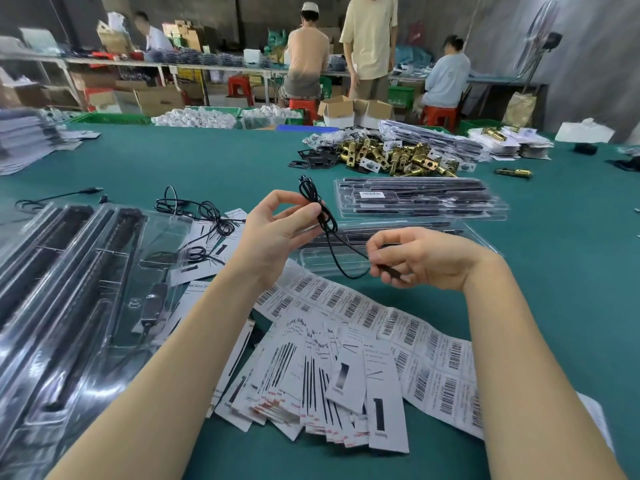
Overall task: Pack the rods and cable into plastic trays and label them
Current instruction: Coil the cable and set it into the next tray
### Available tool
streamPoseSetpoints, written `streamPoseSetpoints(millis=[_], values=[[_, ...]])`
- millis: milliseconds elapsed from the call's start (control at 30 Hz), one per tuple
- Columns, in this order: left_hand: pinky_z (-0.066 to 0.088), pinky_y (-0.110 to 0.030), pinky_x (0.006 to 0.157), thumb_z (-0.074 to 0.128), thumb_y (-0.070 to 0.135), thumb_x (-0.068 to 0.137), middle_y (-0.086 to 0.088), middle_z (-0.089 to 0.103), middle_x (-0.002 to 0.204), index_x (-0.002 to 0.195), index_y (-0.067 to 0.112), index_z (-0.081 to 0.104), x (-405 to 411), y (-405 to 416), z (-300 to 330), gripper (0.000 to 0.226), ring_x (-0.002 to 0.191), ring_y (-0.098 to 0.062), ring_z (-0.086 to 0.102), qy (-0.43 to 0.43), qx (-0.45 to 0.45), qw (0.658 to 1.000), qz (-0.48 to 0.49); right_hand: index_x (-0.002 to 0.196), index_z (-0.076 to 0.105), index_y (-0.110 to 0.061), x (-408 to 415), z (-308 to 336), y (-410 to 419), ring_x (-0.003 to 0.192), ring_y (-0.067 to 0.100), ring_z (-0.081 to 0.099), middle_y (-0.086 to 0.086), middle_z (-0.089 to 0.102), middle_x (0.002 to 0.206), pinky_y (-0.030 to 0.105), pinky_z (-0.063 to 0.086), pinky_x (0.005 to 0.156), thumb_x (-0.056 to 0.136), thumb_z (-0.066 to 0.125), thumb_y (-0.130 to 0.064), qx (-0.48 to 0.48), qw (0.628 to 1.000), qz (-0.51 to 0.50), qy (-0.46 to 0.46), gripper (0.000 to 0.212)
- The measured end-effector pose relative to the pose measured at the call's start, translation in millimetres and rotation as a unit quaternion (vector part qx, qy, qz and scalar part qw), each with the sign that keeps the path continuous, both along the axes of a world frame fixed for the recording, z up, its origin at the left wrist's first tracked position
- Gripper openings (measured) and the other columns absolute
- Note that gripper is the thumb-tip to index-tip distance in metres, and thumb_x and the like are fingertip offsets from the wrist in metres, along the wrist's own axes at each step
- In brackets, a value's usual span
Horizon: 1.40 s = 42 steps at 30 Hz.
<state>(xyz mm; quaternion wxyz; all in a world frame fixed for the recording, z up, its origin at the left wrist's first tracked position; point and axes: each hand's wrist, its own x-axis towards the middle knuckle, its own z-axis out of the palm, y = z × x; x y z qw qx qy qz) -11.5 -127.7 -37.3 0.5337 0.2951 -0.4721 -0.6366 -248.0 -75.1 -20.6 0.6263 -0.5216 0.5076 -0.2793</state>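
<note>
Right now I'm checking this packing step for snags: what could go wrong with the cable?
The coil pinched in the left hand looks loose and may spring open. The slack loop running to the right hand hangs just above the open tray and barcode labels, and might catch them.

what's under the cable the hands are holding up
Below the black cable, held between the left hand and right hand, lies a clear plastic tray holding dark rods. The hands hide part of the tray. Barcode labels lie nearer.
</note>
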Motion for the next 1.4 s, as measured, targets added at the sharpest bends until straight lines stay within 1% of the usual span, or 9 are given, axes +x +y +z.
streamPoseSetpoints(millis=[133,233,300,467,567,1000,1133,1300,1400], values=[[0.058,-0.032,0.084,0.075,0.005,0.085,-0.017,0.074,0.102,0.094,0.012,0.060,1,1,2,0.018,0.094,-0.027,0.072,-0.040,-0.031,0.998,-0.033,0.089,0.072,-0.010,-4,-3,-6,0.061,0.008,0.066,0.007,0.073,0.084,0.014,0.054,0.050,0.081,0.079,-0.009,-0.004,0.978,-0.204,-0.049,0.011],[0.059,-0.032,0.084,0.076,0.004,0.084,-0.016,0.076,0.100,0.093,0.013,0.062,-2,4,1,0.019,0.093,-0.027,0.073,-0.084,-0.052,0.994,-0.052,0.110,0.068,-0.001,4,0,-8,0.068,0.010,0.071,0.005,0.073,0.084,0.015,0.056,0.056,0.077,0.080,-0.009,-0.060,0.949,-0.277,-0.140,0.036],[0.059,-0.034,0.086,0.076,0.003,0.084,-0.017,0.076,0.101,0.093,0.013,0.064,-4,5,1,0.018,0.093,-0.029,0.073,-0.099,-0.062,0.991,-0.066,0.115,0.067,0.002,12,3,-8,0.079,0.014,0.074,0.008,0.076,0.094,0.016,0.057,0.064,0.073,0.081,-0.007,-0.092,0.941,-0.271,-0.183,0.045],[0.059,-0.032,0.081,0.078,0.005,0.082,-0.017,0.076,0.099,0.094,0.014,0.067,-8,7,1,0.018,0.092,-0.031,0.074,-0.107,-0.070,0.989,-0.075,0.111,0.070,-0.006,41,9,-11,0.083,0.015,0.074,0.013,0.072,0.107,0.022,0.058,0.072,0.086,0.076,-0.005,-0.189,0.944,-0.249,-0.102,0.026],[0.059,-0.029,0.077,0.078,0.003,0.082,-0.017,0.076,0.099,0.101,0.011,0.066,-8,7,1,0.024,0.090,-0.031,0.075,-0.095,-0.061,0.991,-0.077,0.113,0.070,-0.006,52,10,-13,0.091,0.021,0.075,0.018,0.074,0.109,0.025,0.059,0.076,0.090,0.072,-0.007,-0.213,0.944,-0.224,-0.113,0.023],[0.058,-0.030,0.082,0.081,0.018,0.074,-0.013,0.076,0.102,0.097,0.010,0.066,-9,7,-1,0.029,0.091,-0.026,0.073,-0.114,-0.069,0.985,-0.108,0.094,0.078,-0.015,56,10,-17,0.080,0.012,0.070,0.004,0.077,0.090,0.023,0.058,0.075,0.090,0.074,-0.014,-0.197,0.945,-0.231,-0.120,0.006],[0.057,-0.027,0.077,0.079,0.017,0.074,-0.015,0.076,0.099,0.098,0.010,0.062,-8,7,-1,0.031,0.087,-0.025,0.074,-0.100,-0.061,0.988,-0.100,0.088,0.080,-0.022,59,5,-20,0.066,0.008,0.055,-0.006,0.071,0.077,0.021,0.047,0.063,0.087,0.078,-0.022,-0.202,0.943,-0.256,-0.071,0.002],[0.056,-0.024,0.072,0.078,0.016,0.078,-0.016,0.076,0.102,0.091,0.013,0.057,-8,5,0,0.025,0.085,-0.022,0.073,-0.075,-0.031,0.994,-0.078,0.103,0.078,-0.023,54,4,-21,0.076,0.009,0.059,-0.003,0.073,0.097,0.023,0.052,0.071,0.099,0.064,-0.030,-0.185,0.953,-0.222,-0.088,0.017],[0.058,-0.027,0.076,0.079,0.014,0.077,-0.013,0.075,0.096,0.080,0.016,0.053,-6,1,-1,0.026,0.082,-0.023,0.072,-0.016,0.019,0.999,-0.049,0.117,0.069,-0.022,51,0,-21,0.089,0.015,0.072,0.000,0.074,0.110,0.025,0.059,0.078,0.097,0.064,-0.040,-0.161,0.972,-0.171,0.002,0.027]])
